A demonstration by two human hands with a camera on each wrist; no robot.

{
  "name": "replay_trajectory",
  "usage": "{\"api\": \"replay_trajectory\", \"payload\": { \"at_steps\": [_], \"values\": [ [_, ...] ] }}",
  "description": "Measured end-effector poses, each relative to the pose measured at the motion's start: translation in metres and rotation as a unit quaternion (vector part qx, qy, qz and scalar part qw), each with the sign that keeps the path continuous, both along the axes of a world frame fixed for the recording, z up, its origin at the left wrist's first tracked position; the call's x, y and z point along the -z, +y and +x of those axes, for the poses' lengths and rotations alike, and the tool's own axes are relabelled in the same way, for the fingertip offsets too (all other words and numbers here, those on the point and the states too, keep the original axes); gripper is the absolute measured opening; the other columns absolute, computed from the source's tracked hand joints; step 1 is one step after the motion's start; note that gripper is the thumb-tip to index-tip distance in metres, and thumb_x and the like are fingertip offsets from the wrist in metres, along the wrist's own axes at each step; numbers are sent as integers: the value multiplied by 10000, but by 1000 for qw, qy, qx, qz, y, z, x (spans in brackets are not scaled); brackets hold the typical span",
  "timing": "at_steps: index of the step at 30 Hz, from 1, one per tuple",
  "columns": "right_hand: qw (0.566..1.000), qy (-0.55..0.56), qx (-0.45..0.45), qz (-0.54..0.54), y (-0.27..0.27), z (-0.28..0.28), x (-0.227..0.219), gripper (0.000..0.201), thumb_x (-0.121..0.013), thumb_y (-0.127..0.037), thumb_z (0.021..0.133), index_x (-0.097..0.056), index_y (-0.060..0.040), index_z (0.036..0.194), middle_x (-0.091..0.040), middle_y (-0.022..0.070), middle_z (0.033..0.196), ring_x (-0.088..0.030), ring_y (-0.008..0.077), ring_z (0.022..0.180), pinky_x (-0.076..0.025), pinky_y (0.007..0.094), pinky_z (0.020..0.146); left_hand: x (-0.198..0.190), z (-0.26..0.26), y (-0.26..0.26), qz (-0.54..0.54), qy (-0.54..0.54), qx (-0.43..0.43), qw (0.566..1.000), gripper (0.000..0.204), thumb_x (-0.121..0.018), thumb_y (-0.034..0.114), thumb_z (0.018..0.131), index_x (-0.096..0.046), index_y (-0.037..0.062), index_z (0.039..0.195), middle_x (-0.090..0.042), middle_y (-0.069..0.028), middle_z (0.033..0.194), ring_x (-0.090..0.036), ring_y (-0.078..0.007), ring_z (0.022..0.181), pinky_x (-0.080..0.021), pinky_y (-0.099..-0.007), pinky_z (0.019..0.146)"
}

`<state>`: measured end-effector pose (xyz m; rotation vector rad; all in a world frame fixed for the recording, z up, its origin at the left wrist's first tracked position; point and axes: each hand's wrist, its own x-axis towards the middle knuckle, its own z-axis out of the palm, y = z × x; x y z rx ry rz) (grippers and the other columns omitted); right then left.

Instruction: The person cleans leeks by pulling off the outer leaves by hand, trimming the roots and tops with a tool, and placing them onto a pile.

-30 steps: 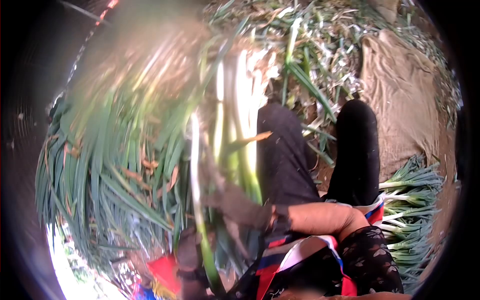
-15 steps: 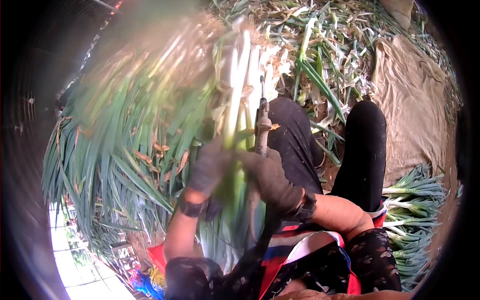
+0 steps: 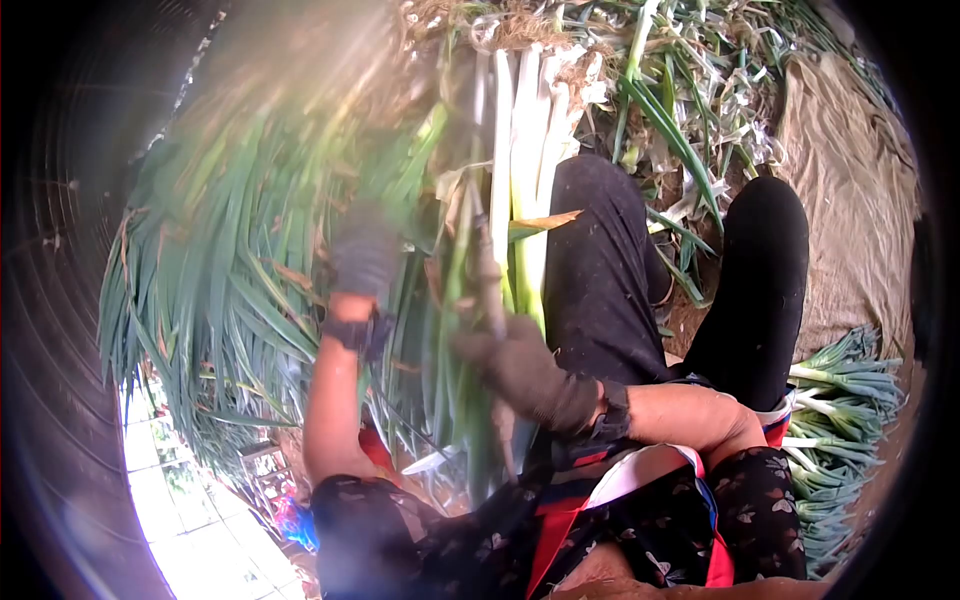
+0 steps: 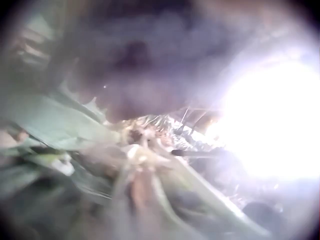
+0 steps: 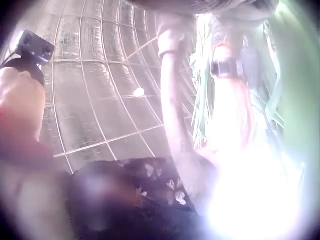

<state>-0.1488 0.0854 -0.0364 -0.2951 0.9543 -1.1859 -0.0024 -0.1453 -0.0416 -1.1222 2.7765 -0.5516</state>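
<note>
In the head view, my gloved left hand is over the green leaves of a large leek pile. Blur hides its fingers, so I cannot tell whether it grips a leek. The left wrist view shows blurred leek leaves close beneath the dark glove. My gloved right hand grips a blow gun, a slim nozzle pointing away from me. From its lower end hangs a hose, seen in the right wrist view. Several white-stemmed leeks lie alongside the thigh, just right of the nozzle.
Leaf and peel scraps litter the ground ahead. A tan cloth is spread at the right, with a row of leeks below it. My bent knees rise between the leeks and the cloth. Mesh sheeting curves overhead.
My left hand first handled a single leek low down, then came beside the right hand at the stalks, and now has moved left to the pile. The right hand keeps the blow gun.
</note>
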Motion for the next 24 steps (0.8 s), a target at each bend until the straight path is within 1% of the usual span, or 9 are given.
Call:
{"api": "replay_trajectory", "payload": {
  "at_steps": [3, 7, 10, 15, 17, 18, 20, 23, 24],
  "values": [
    [999, 44, -11, 7, -6, 3, 1, 266, -693, -224, 839, -677, 18, 950, -672, 83, 812, -608, 150, 725, -483, 321, 678, 17, -9, -49, 8, -16, -93, 996, 346, -615, 241, 852, -607, 14, 1114, -613, -204, 1091, -588, -385, 1013, -478, -439, 873],
    [999, -1, -4, 40, -23, -4, 6, 273, -691, -224, 834, -679, 23, 949, -674, 100, 812, -625, 171, 741, -488, 337, 697, 9, -41, -45, 43, 6, -73, 996, 425, -627, 348, 849, -605, -4, 1086, -606, -234, 1112, -607, -392, 977, -488, -470, 839],
    [998, 37, -36, 48, -30, -3, 10, 285, -683, -213, 838, -667, 22, 999, -668, 104, 816, -621, 181, 731, -489, 346, 698, 21, -53, -36, 39, 23, -51, 998, 474, -640, 407, 842, -599, -7, 1070, -587, -290, 1130, -618, -399, 959, -502, -466, 836],
    [998, 40, -44, 9, -28, -3, 9, 311, -685, -217, 836, -645, 24, 1028, -658, 101, 812, -613, 189, 724, -485, 353, 686, 41, -54, -39, -9, -117, -26, 993, 431, -638, 367, 862, -596, -3, 1079, -623, -252, 971, -640, -343, 899, -514, -423, 786],
    [999, 5, -37, 20, -28, -7, 11, 305, -680, -216, 838, -644, 26, 1021, -655, 97, 809, -610, 186, 723, -483, 349, 679, 35, -48, -31, 83, -49, -3, 995, 386, -627, 333, 875, -596, 4, 1076, -631, -225, 921, -644, -318, 869, -513, -411, 758],
    [999, -13, -30, 22, -28, -12, 11, 297, -676, -214, 841, -645, 26, 1012, -653, 95, 808, -607, 182, 721, -481, 345, 672, 29, -38, -28, 171, 68, 14, 983, 361, -621, 312, 881, -596, 8, 1074, -633, -214, 902, -643, -307, 857, -512, -405, 744],
    [999, -16, -27, 19, -29, -14, 10, 266, -663, -210, 848, -645, 12, 994, -641, 65, 808, -597, 146, 718, -476, 308, 656, -12, -57, 11, 293, 222, -27, 930, 324, -600, 288, 900, -595, 10, 1068, -629, -188, 879, -629, -312, 811, -505, -405, 704],
    [999, 3, -33, 8, -28, -7, 13, 208, -637, -198, 861, -643, -23, 973, -621, 5, 814, -577, 78, 719, -468, 242, 640, 34, -33, 29, 96, 126, 20, 987, 386, -604, 389, 886, -588, 17, 989, -627, -205, 906, -620, -337, 825, -490, -410, 707],
    [1000, -5, -28, 2, -28, 1, 23, 197, -630, -192, 865, -642, -28, 973, -621, 2, 817, -575, 75, 723, -467, 242, 644, 44, -35, 37, 150, 121, -129, 973, 416, -587, 418, 879, -580, 6, 945, -627, -231, 911, -613, -377, 830, -486, -434, 722]
  ]
}}
